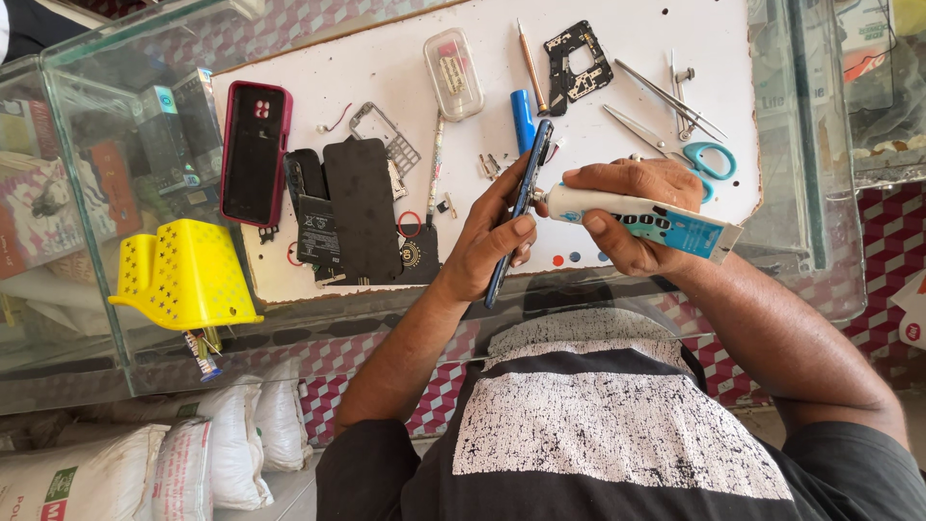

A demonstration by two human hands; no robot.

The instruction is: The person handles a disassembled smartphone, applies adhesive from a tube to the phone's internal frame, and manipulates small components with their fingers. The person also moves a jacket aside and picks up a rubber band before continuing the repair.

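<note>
Up top, a white board [289, 275] lies on a glass counter [96, 193] with shelves under it, and white sacks [231, 434] sit on the floor. The left hand [492, 232] grips a thin phone [518, 207] on its edge, above the board, long side running from near the body up and away. The right hand [632, 207] is closed around a white and blue glue tube [641, 214]. The tube lies sideways, tip touching the phone.

The phone's [519, 207] face is not shown; only its edge is seen between the hands. The tube's [641, 217] middle is covered by the right hand's fingers [627, 178]. The scissors [675, 145] beyond that hand are partly hidden behind it.
</note>
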